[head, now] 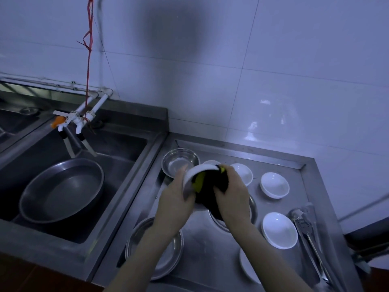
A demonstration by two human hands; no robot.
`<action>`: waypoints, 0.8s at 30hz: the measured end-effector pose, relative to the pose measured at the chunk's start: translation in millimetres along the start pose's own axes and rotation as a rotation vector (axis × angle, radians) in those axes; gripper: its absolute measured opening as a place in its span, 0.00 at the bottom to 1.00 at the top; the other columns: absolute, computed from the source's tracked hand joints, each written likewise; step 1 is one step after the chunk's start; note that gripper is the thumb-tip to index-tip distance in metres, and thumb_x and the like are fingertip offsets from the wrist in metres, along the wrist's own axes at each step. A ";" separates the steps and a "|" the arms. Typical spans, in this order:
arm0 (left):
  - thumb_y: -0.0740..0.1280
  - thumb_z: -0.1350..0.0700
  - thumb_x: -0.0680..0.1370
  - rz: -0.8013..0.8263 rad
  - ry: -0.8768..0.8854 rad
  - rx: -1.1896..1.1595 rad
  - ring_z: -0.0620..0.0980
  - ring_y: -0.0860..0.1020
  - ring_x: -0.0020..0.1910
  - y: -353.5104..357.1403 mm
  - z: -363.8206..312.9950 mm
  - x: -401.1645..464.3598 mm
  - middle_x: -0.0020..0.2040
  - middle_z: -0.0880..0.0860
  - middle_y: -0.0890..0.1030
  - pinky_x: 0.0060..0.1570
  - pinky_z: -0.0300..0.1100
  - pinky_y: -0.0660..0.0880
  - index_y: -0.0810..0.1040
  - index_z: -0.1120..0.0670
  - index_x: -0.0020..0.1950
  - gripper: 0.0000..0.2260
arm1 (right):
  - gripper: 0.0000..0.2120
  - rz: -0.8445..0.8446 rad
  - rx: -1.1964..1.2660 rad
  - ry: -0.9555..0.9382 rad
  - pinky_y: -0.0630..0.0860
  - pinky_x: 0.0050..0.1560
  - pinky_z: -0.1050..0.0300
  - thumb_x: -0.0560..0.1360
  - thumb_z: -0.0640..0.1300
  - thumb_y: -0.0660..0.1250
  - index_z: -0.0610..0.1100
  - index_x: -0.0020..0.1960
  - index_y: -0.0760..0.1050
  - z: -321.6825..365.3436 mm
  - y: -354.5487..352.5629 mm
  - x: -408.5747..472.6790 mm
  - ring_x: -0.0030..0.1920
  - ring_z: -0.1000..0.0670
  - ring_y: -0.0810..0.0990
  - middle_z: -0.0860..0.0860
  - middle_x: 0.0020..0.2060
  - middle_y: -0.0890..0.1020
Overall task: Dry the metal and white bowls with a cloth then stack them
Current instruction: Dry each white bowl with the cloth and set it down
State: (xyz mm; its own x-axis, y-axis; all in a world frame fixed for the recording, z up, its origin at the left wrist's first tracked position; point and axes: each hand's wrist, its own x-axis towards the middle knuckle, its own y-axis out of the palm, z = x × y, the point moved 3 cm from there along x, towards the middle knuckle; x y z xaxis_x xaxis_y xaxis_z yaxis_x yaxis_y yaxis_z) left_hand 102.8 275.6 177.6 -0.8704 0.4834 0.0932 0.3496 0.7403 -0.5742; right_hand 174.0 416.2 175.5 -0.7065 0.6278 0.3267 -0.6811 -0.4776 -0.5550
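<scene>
My left hand (175,197) grips a white bowl (194,172) tilted on its side above the steel counter. My right hand (230,192) holds a dark cloth with a yellow patch (207,186) pressed into that bowl. Several more white bowls sit on the counter: one (242,172) behind my right hand, one (274,185) to its right, one (280,230) nearer me. A metal bowl (180,162) stands at the back left of the counter. Another metal bowl (253,207) lies mostly hidden under my right hand, and a third (170,256) sits under my left forearm.
A deep steel sink (117,148) on the left holds a large round metal pan (63,189), with white taps (75,121) above it. Metal tongs (309,230) lie along the counter's right edge. A white dish (248,266) sits at the front. Tiled wall behind.
</scene>
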 end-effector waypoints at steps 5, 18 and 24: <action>0.60 0.65 0.77 0.130 -0.193 -0.173 0.50 0.80 0.46 21.3 19.8 -4.4 0.50 0.52 0.79 0.44 0.48 0.81 0.70 0.54 0.66 0.18 | 0.21 0.060 0.034 0.145 0.69 0.43 0.57 0.70 0.36 0.66 0.50 0.60 0.70 -11.8 2.4 -3.3 0.47 0.45 0.78 0.52 0.46 0.79; 0.65 0.55 0.78 0.057 -0.173 -0.092 0.47 0.81 0.44 5.6 15.2 5.3 0.46 0.47 0.81 0.39 0.38 0.77 0.65 0.45 0.68 0.19 | 0.18 0.001 0.210 0.316 0.69 0.47 0.56 0.71 0.37 0.67 0.50 0.58 0.70 -14.1 10.3 3.3 0.50 0.46 0.78 0.52 0.46 0.78; 0.59 0.63 0.79 0.217 -0.086 0.369 0.52 0.77 0.43 4.2 8.1 16.9 0.48 0.52 0.78 0.37 0.40 0.67 0.70 0.56 0.61 0.11 | 0.26 0.097 -0.308 -0.274 0.78 0.34 0.47 0.67 0.35 0.71 0.49 0.62 0.69 -1.6 15.8 0.4 0.41 0.41 0.81 0.48 0.52 0.79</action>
State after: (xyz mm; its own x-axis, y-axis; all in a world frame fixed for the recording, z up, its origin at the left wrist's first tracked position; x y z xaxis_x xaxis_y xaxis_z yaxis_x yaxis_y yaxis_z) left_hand 86.8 283.1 170.1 -0.8216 0.5572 -0.1203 0.3937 0.4020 -0.8267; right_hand 163.3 409.9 165.7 -0.8179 0.3823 0.4300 -0.5490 -0.2946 -0.7822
